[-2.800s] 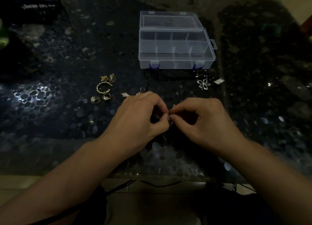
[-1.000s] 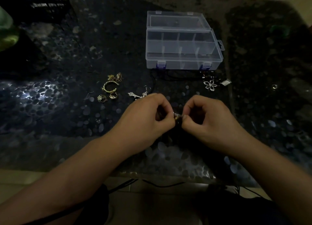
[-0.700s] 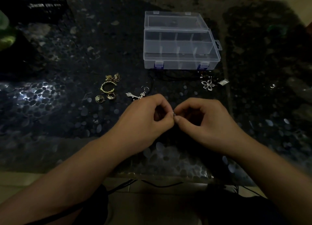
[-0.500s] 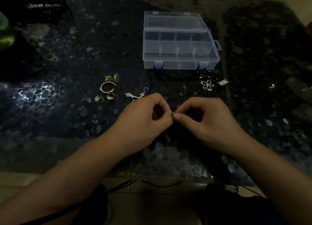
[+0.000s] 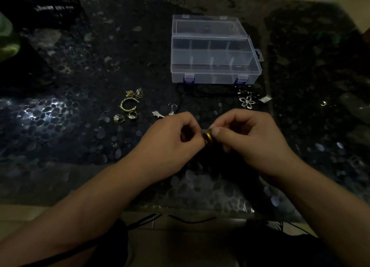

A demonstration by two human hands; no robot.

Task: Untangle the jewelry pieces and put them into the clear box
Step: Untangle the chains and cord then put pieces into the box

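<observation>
1. My left hand (image 5: 170,140) has its fingers curled, pinching one side of a small gold ring piece (image 5: 208,137); compared with half a second ago, more of that piece now shows between my fingertips, a gold band where only a tiny glint showed before.
2. My right hand (image 5: 252,140) has its thumb and forefinger closed on the other side of the same piece, much as it did half a second ago, over the near middle of the dark pebble-patterned table (image 5: 60,126).
3. At the left lie the gold pieces, unmoved: a tangled gold chain (image 5: 134,93), a gold open bangle (image 5: 128,105) just near of it, and two small gold rings (image 5: 125,117) nearer still.
4. Just far of my left hand lie silver earrings (image 5: 165,111), more exposed than 2.8 seconds ago.
5. The clear box (image 5: 214,66) stands open at the far middle, lid laid back, its compartments holding nothing I can see; its blue clasps face me.
6. A black cord (image 5: 200,92) lies just near of the box.
7. To the right lie a silver flower pendant (image 5: 247,102) and a small silver square piece (image 5: 265,99) beside it.
8. I can read no writing or brand anywhere.
</observation>
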